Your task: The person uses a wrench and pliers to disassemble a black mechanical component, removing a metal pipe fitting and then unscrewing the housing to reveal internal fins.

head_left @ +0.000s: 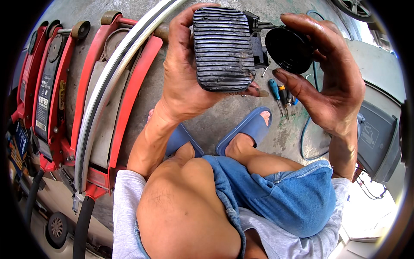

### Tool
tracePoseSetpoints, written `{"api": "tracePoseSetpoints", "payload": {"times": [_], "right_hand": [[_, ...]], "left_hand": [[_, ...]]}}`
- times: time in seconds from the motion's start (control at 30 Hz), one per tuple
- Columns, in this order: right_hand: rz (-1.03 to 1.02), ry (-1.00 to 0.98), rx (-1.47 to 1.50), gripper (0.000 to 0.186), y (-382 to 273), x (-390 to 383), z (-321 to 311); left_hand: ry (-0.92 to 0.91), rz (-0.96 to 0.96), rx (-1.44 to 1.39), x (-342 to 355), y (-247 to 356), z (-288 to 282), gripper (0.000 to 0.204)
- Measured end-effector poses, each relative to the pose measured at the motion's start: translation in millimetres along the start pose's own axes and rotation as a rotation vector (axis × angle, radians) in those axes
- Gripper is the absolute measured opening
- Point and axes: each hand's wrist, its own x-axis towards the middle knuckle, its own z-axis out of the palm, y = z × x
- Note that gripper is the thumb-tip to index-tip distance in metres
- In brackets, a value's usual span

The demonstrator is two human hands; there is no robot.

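My left hand (183, 73) grips a black ribbed rubber pedal pad (223, 47), held up with its grooved face toward me. A dark metal bracket (258, 43) sticks out behind the pad's right edge. My right hand (336, 82) holds a round black disc-shaped part (288, 49) between thumb and fingers, just right of the pad. Both hands are raised above my knees, close together.
Red floor jacks (51, 95) lie in a row at the left, with a curved pale metal strip (112, 82) across them. Screwdrivers (278, 93) lie on the concrete floor beyond my blue sandals (248, 127). A thin hose (304, 134) and a grey machine (379, 138) stand at the right.
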Motion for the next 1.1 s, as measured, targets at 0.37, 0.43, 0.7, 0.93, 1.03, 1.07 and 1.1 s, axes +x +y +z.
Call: {"api": "tracePoseSetpoints", "payload": {"times": [0.37,0.43,0.7,0.93,1.03,1.07,1.1], "right_hand": [[-0.043,-0.023,-0.061,0.073,-7,8,-5],[-0.03,-0.037,-0.1,0.073,-11,9,-5],[-0.058,-0.029,-0.131,0.071,-15,12,-6],[-0.058,-0.038,-0.215,0.069,-24,17,-6],[-0.063,-0.046,-0.265,0.069,-26,18,-6],[-0.066,-0.048,-0.277,0.069,-26,19,-6],[-0.078,-0.042,-0.272,0.069,-25,19,-5]], "left_hand": [[0.151,-0.131,-0.256,4,18,17,0.061],[0.151,-0.134,-0.198,5,18,17,0.063],[0.142,-0.146,-0.146,5,15,11,0.082],[-0.098,0.089,0.197,9,12,1,0.111],[-0.038,0.04,0.07,7,11,7,0.107],[-0.024,0.027,0.033,6,11,8,0.107],[-0.009,0.015,-0.003,6,11,9,0.106]]}}
